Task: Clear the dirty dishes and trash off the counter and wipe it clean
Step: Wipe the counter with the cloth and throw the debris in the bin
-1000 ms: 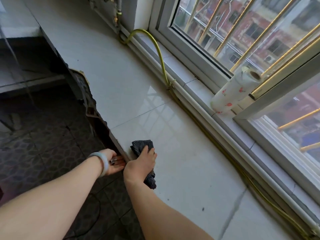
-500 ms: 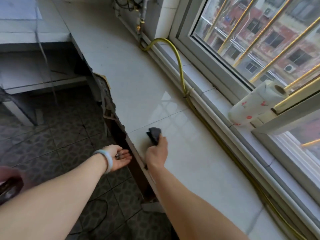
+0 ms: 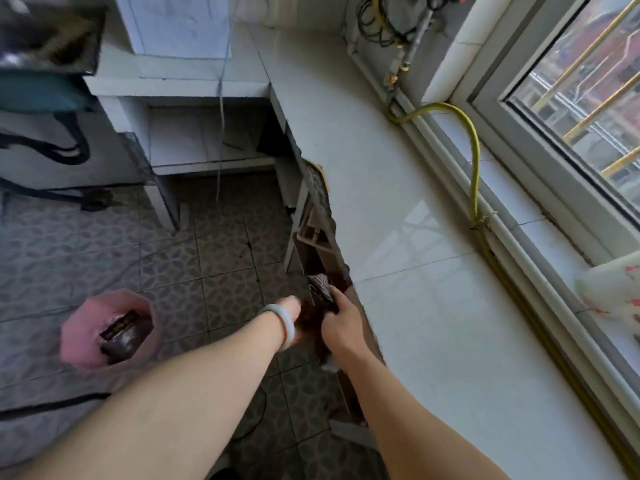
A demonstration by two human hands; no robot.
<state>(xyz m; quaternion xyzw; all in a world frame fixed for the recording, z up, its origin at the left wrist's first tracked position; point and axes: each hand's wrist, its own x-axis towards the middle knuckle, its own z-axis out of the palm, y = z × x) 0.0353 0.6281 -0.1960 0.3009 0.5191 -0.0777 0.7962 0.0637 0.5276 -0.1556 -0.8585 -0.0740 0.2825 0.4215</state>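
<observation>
A white tiled counter (image 3: pixel 426 317) runs along the window. At its front edge my right hand (image 3: pixel 341 327) grips a dark striped cloth (image 3: pixel 321 288), which hangs over the edge. My left hand (image 3: pixel 290 307), with a pale bangle on the wrist, reaches in just below that edge, right beside the cloth. Shadow hides most of its fingers. A pink trash bin (image 3: pixel 78 329) with dark rubbish in it stands on the floor to the left.
A yellow hose (image 3: pixel 476 161) and pipes run along the counter's back edge under the window. A paper towel roll (image 3: pixel 611 289) lies on the sill at the right. Patterned floor tiles and a low white shelf lie to the left.
My right hand has dragged the cloth from the counter top to its front edge. My left hand has moved closer under the edge. The view has swung left, and the pink bin now shows.
</observation>
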